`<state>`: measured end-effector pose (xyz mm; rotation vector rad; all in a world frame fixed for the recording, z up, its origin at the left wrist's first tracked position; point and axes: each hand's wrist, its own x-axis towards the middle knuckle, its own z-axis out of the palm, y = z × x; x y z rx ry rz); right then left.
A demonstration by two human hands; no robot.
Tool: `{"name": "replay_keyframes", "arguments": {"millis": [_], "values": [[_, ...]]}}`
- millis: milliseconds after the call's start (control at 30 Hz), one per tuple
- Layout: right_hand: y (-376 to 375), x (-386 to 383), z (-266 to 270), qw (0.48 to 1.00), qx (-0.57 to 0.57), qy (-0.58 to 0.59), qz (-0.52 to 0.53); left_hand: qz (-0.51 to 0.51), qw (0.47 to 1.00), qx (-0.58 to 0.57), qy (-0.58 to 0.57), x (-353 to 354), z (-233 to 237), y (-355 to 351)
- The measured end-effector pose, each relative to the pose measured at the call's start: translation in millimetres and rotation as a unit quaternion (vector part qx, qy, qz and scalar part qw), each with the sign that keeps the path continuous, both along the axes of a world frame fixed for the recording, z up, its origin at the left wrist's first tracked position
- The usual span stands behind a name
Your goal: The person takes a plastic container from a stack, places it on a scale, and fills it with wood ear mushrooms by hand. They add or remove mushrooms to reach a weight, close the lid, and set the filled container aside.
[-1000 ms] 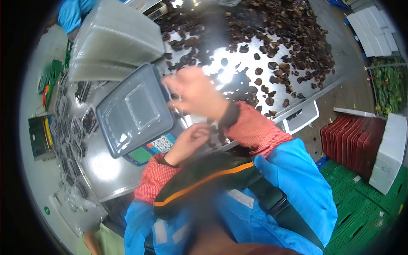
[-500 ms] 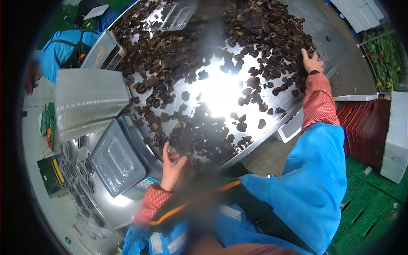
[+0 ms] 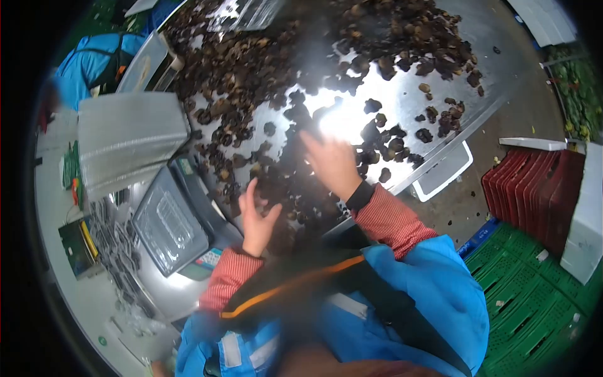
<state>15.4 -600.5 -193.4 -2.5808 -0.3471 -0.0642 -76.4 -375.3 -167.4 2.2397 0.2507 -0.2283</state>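
Note:
Dark brown wood ear mushrooms (image 3: 245,69) lie scattered over a shiny metal table (image 3: 490,72). My right hand (image 3: 334,164), somewhat blurred, is over the mushrooms near the table's front edge, with its fingers stretched out to the left. Lower left of it, my left hand (image 3: 257,225) has its thumb and fingers apart, beside more mushrooms. Nothing shows in either palm. To the left of my left hand stands a scale (image 3: 204,210), with a clear plastic tray (image 3: 169,223) on top.
A tall stack of clear trays (image 3: 129,141) stands behind the scale. Another clear tray (image 3: 254,16) lies among the mushrooms. A person in blue (image 3: 94,66) is at the far left. Red folded crates (image 3: 527,188), green crates (image 3: 527,295) and a white bin (image 3: 446,169) are at right.
My right hand has swept from the table's right edge in toward the middle, leaving fewer mushrooms along its path. My left hand has shifted slightly up and stays spread.

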Motion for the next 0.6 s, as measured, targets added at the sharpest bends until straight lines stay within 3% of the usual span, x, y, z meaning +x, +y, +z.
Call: {"name": "replay_keyframes", "arguments": {"millis": [133, 200, 333, 433, 533, 600], "values": [[20, -23, 25, 0.995, 0.082, 0.024, 0.058, -0.017, 0.999, -0.034, -0.002, 9, 7, -14], [0, -18, 45, 0.989, 0.127, 0.051, 0.057, -0.065, 0.995, 0.016, -0.067, 10, 5, -11], [-69, -1, 54, 0.996, -0.078, 0.038, -0.037, -0.125, 0.982, 0.116, -0.078, 7, 14, -3], [-81, -8, 48, 0.966, -0.199, 0.163, -0.005, -0.148, 0.976, 0.149, -0.06, 11, 7, -4], [-46, -11, 32, 0.977, -0.162, 0.129, 0.047, -0.156, 0.971, 0.169, -0.066, 29, -1, -15], [-15, 1, 34, 0.975, -0.137, 0.169, 0.054, -0.146, 0.974, 0.15, -0.088, 47, -5, -22]]}}
